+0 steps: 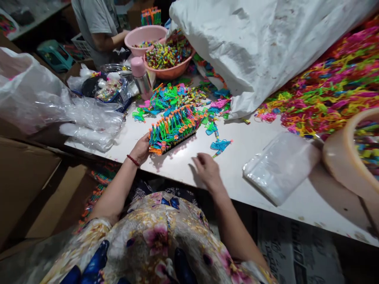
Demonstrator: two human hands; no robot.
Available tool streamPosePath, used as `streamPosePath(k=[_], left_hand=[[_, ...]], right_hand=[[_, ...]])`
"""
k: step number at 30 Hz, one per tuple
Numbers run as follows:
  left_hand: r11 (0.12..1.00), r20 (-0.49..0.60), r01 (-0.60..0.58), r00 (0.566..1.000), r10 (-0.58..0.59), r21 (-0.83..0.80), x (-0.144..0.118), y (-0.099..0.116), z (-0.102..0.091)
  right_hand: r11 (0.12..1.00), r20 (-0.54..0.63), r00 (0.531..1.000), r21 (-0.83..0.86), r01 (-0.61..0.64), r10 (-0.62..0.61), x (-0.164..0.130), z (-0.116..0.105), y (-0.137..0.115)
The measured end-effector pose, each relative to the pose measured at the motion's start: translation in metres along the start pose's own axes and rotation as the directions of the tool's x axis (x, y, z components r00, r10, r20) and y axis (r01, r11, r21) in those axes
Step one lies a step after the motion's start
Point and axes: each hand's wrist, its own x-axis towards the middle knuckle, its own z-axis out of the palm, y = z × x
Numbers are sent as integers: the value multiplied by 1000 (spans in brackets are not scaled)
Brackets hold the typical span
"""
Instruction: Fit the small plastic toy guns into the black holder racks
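A long block of small plastic toys (177, 126), green, blue and orange, stands in rows on a dark base on the white table. My left hand (141, 149) is closed around its near left end, with most fingertips hidden behind the toys. Just right of the block, my right hand (208, 170) is over the table's front edge, fingers loosely bent and apart, with nothing visible in them. Beyond this hand lie a loose blue plastic toy (220, 146) and a green one (211, 128). Behind the block spreads a pile of similar loose pieces (168, 96).
A stack of clear plastic bags (281, 167) lies at right beside a large tub (337, 146). A white sack (237, 51) and a colourful heap (331, 86) fill the back right. Behind are a pink-lidded flask (141, 79), an orange basin (170, 73) and another person (100, 31).
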Motion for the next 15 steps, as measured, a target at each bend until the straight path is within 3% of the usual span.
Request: streamPosePath(k=[3,6,9,12,15], left_hand=[[999,84,47,995,-47,-1,-11,-8,5],[998,147,11,989,-21,66,-14,-19,2],[952,190,-131,978,80,277,-17,-29,0],[787,253,-298,950,185,540,-30,-40,6],[663,289,-362,931,223,655,-52,-57,22]], right_hand=[[963,110,965,152,221,-239,-12,46,-22],[945,69,953,168,281,-295,-10,70,-31],[969,77,979,180,171,-187,2,66,-28],[979,115,989,192,70,-93,14,48,-19],[966,94,991,250,70,-97,23,35,-9]])
